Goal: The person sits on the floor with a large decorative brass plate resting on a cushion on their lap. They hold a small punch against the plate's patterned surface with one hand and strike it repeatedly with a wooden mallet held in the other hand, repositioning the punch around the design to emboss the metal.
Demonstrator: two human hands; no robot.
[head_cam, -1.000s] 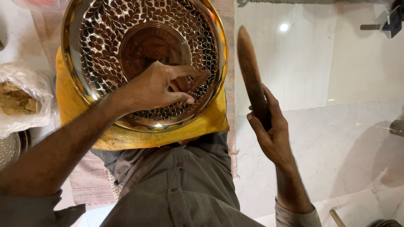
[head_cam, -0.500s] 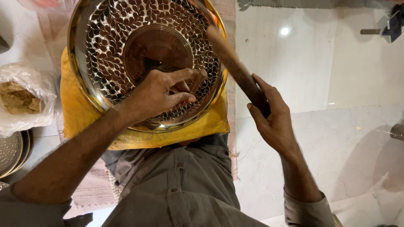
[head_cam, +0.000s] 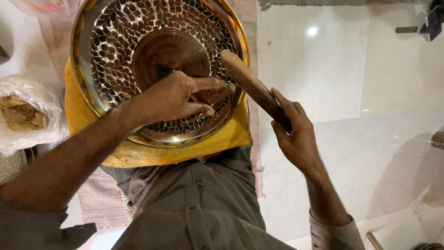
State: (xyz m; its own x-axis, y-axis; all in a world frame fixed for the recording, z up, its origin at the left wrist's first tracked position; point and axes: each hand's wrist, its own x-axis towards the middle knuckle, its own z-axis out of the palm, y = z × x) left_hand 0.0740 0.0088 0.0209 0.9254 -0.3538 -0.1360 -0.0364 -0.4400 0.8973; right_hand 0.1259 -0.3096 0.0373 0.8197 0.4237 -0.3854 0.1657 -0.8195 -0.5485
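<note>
A large round metal plate with a leaf pattern hammered into it lies on a yellow cloth in my lap. My left hand rests inside the plate and pinches a small thin tool against the patterned band. My right hand grips a brown wooden stick by its lower end. The stick slants up and to the left, and its far end sits just above the fingertips of my left hand, at the plate's right rim.
A clear plastic bag holding brownish lumps lies at the left, with a metal dish below it. Pale marble floor spreads to the right. A dark tool lies at the top right corner.
My right hand has swung the wooden stick from nearly upright down to the left, onto the tool my left hand holds. My left hand has stayed in place on the plate.
</note>
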